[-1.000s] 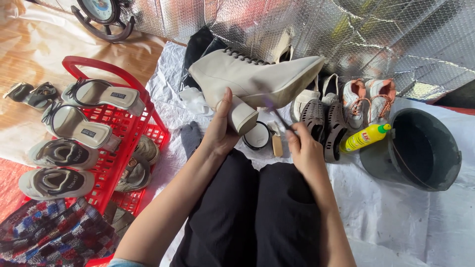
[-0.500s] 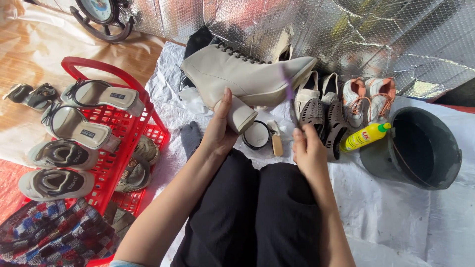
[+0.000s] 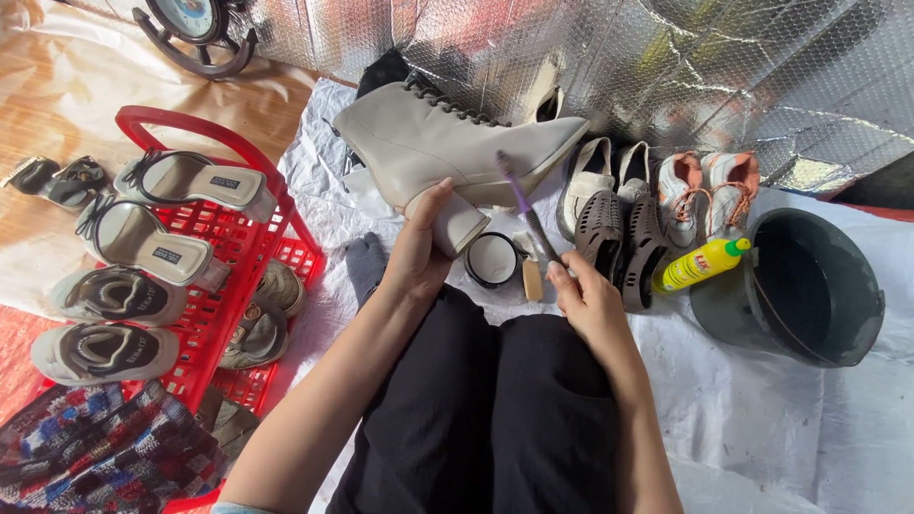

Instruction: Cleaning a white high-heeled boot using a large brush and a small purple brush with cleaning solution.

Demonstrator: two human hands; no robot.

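My left hand (image 3: 419, 249) grips the block heel of a cream lace-up ankle boot (image 3: 428, 143), held on its side above my lap with the toe pointing right. My right hand (image 3: 588, 303) holds a purple toothbrush (image 3: 522, 202) by its handle, the bristle end up against the boot's sole edge. Below the boot lie a small round white tin (image 3: 492, 259) and a small tan block (image 3: 532, 280) on the white sheet (image 3: 762, 409). My black-trousered legs (image 3: 495, 409) fill the lower middle.
A red plastic basket (image 3: 249, 238) at left carries heeled sandals and sports sandals. Brown clogs (image 3: 624, 233), white flats and pink-trimmed sneakers (image 3: 706, 190) line the foil wall. A yellow bottle (image 3: 703, 265) lies beside a dark bucket (image 3: 809, 286). Patterned cloth (image 3: 95, 457) lies lower left.
The boot has risen and tipped slightly in my left hand. My right hand brought the toothbrush up from near my lap to the boot's sole.
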